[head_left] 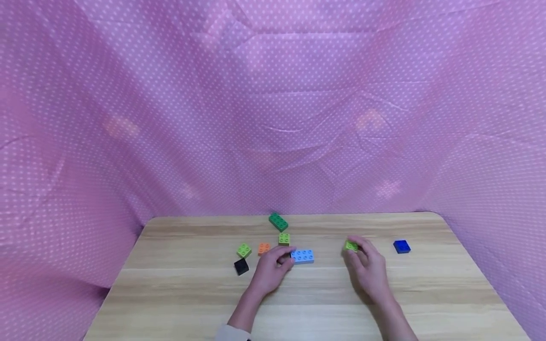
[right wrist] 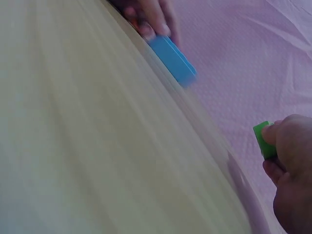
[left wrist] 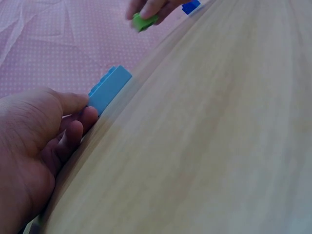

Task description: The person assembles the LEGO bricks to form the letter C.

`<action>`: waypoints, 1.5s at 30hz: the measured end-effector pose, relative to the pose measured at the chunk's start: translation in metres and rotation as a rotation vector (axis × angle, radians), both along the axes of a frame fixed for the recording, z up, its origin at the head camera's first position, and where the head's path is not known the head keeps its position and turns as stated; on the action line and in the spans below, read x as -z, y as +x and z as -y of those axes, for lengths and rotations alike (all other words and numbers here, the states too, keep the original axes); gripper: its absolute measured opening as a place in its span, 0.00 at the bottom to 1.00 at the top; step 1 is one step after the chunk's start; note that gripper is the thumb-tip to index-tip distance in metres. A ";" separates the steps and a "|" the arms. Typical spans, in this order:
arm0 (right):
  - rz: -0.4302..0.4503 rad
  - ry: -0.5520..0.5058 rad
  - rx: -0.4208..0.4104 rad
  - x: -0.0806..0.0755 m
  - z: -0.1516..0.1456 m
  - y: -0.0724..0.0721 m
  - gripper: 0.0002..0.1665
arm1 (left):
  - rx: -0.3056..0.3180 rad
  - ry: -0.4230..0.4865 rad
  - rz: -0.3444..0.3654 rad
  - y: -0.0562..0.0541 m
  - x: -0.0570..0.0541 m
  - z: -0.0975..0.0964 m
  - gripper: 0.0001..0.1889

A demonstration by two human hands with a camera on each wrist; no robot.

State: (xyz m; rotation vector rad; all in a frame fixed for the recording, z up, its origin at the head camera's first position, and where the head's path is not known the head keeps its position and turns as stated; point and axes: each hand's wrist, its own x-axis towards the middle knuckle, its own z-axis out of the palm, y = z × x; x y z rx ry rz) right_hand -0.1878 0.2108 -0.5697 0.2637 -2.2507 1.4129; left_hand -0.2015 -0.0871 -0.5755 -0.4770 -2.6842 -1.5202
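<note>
My left hand (head_left: 270,271) pinches the left end of a long light blue building brick (head_left: 303,256) between thumb and fingers, low at the tabletop. In the left wrist view the thumb lies against the end of that blue brick (left wrist: 110,89). My right hand (head_left: 370,271) holds a small lime green brick (head_left: 351,246) by its fingertips, to the right of the blue one. The right wrist view shows the green brick (right wrist: 263,140) raised off the wooden surface. The two held bricks are apart.
Left of centre on the table (head_left: 315,312) lie a dark green brick (head_left: 278,221), two lime bricks (head_left: 284,239), (head_left: 244,250), an orange brick (head_left: 264,249) and a black brick (head_left: 241,266). A dark blue brick (head_left: 402,246) sits at the right. Pink dotted cloth (head_left: 273,118) hangs around the table.
</note>
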 end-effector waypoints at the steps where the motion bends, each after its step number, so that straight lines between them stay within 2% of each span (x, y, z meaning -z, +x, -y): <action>1: 0.000 -0.010 -0.029 0.000 0.005 0.000 0.25 | 0.000 -0.003 0.001 0.000 0.000 0.000 0.18; 5: 0.006 -0.048 -0.132 0.003 0.024 0.001 0.27 | 0.000 -0.011 0.012 0.000 -0.001 0.000 0.18; 10: -0.020 -0.086 -0.207 0.005 0.041 -0.002 0.27 | -0.001 -0.011 0.006 0.000 -0.002 0.000 0.18; 19: -0.060 -0.023 -0.300 0.009 0.057 -0.002 0.25 | 0.015 0.001 -0.013 -0.002 -0.001 -0.002 0.18; 28: -0.119 0.042 -0.304 0.012 0.065 -0.003 0.24 | 0.021 0.012 0.012 -0.003 0.000 0.001 0.18; 45: -0.029 0.136 -0.289 0.012 0.066 -0.002 0.24 | 0.034 0.018 0.016 -0.003 0.002 0.001 0.19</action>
